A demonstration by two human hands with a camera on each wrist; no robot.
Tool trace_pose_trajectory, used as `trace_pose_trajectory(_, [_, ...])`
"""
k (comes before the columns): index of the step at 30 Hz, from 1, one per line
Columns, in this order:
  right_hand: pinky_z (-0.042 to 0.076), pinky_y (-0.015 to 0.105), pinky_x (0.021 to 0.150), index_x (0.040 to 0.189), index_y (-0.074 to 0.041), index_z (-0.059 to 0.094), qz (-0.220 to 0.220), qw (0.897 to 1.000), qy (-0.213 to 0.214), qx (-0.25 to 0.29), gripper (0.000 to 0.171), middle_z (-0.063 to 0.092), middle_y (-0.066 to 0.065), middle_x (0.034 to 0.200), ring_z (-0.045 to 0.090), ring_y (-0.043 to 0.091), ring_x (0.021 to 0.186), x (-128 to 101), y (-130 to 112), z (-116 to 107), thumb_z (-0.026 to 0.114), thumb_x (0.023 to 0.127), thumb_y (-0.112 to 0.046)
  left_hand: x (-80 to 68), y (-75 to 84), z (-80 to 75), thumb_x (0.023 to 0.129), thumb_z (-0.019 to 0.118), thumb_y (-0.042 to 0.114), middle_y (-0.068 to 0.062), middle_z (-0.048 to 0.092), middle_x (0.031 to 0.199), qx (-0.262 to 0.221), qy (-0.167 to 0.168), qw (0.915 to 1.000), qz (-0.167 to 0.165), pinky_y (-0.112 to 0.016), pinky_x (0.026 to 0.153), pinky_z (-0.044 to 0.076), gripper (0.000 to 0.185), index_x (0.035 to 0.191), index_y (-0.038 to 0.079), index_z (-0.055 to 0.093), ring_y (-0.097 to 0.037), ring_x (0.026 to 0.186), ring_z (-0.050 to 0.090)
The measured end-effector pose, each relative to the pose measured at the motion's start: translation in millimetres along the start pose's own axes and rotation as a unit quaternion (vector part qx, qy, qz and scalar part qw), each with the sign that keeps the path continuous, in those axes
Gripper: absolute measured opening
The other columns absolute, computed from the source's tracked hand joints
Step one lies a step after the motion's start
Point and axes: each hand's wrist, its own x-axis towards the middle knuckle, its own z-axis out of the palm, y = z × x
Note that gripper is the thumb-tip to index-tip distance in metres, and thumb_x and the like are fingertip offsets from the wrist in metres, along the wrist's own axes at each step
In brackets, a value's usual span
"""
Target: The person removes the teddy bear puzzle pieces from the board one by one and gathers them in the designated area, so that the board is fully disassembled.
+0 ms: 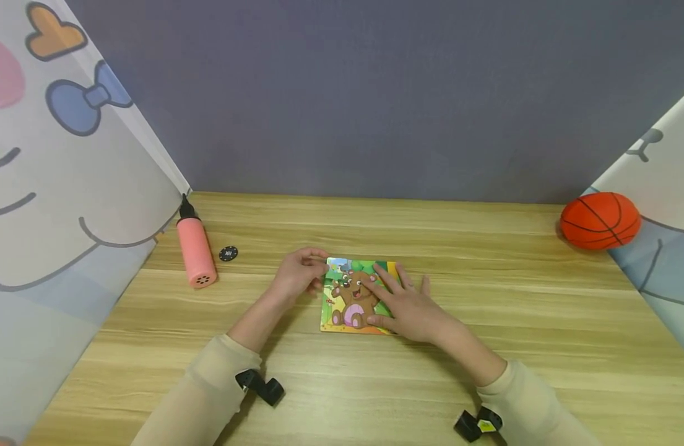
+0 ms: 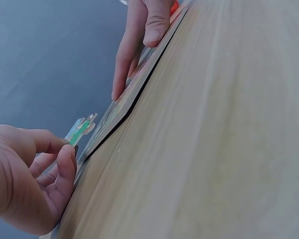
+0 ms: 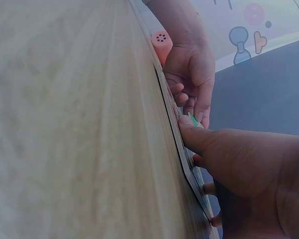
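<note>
Puzzle [image 1: 355,297]: flat on the table [image 1: 486,371], centre.
Left hand [image 1: 299,275]: pinches a small piece [image 2: 81,130] at its top-left corner.
Right hand [image 1: 408,306]: fingers flat, pressing the board.
Handling: likely light, thin, stiff; take the piece by its edges.

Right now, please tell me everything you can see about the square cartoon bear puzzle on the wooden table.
The square cartoon bear puzzle lies flat on the wooden table. It looks like thin printed board with a dark underside: a brown bear on green, with an orange-yellow border. The right hand presses on it with flat fingers. The left hand pinches a small green piece at its upper left corner.
</note>
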Motion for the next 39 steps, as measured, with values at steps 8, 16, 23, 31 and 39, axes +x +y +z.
trace_pose_trajectory(8, [0.005,0.087,0.098,0.163,-0.03,0.02,-0.009,1.0,0.009,-0.002,0.078,0.006,0.012,0.169,0.002,0.053,0.148,0.4,-0.6,0.7,0.054,0.099,-0.057,-2.7,-0.5,-12.1,0.093,0.067,0.001,-0.018,0.065,0.103,-0.007,0.004,0.9999,-0.008,-0.021,0.048,0.05,0.035,0.128,0.0,0.063,-0.013,0.058,0.055])
trace_pose_trajectory(16, [0.005,0.087,0.099,0.163,-0.029,0.02,-0.008,1.0,0.01,-0.005,0.079,0.007,0.012,0.169,0.002,0.052,0.148,0.2,0.1,2.9,0.053,0.099,-0.06,-4.2,-5.0,-26.8,0.094,0.068,0.002,-0.019,0.066,0.106,0.003,0.018,0.9997,-0.018,-0.021,0.049,0.051,0.035,0.129,-0.001,0.062,-0.013,0.059,0.057])
trace_pose_trajectory(23, [0.003,0.084,0.102,0.164,-0.016,0.014,0.016,1.0,0.001,0.008,0.091,0.006,0.006,0.169,-0.001,0.044,0.151,0.4,-0.4,1.5,0.056,0.096,-0.06,-8.6,-7.0,-38.7,0.096,0.066,0.003,-0.017,0.067,0.105,0.005,0.015,0.9996,-0.022,-0.021,0.052,0.052,0.036,0.131,-0.002,0.061,-0.013,0.061,0.057])
trace_pose_trajectory(31, [-0.001,0.079,0.107,0.162,-0.006,0.01,0.045,0.998,-0.006,0.034,0.102,-0.003,0.013,0.168,-0.005,0.038,0.152,1.5,0.8,1.6,0.059,0.094,-0.063,-12.0,-9.2,-47.3,0.095,0.066,0.002,-0.015,0.066,0.103,0.007,0.017,0.9995,-0.025,-0.021,0.054,0.053,0.036,0.131,-0.003,0.061,-0.013,0.062,0.057])
trace_pose_trajectory(39, [-0.001,0.084,0.103,0.163,-0.012,0.012,0.096,0.995,-0.002,0.016,0.106,-0.005,0.015,0.168,-0.005,0.046,0.15,-1.3,0.5,0.2,0.059,0.089,-0.07,-16.1,-12.5,-56.8,0.096,0.065,0.003,-0.017,0.066,0.106,0.019,0.015,0.9995,-0.02,-0.021,0.056,0.054,0.038,0.133,-0.004,0.059,-0.014,0.063,0.058])
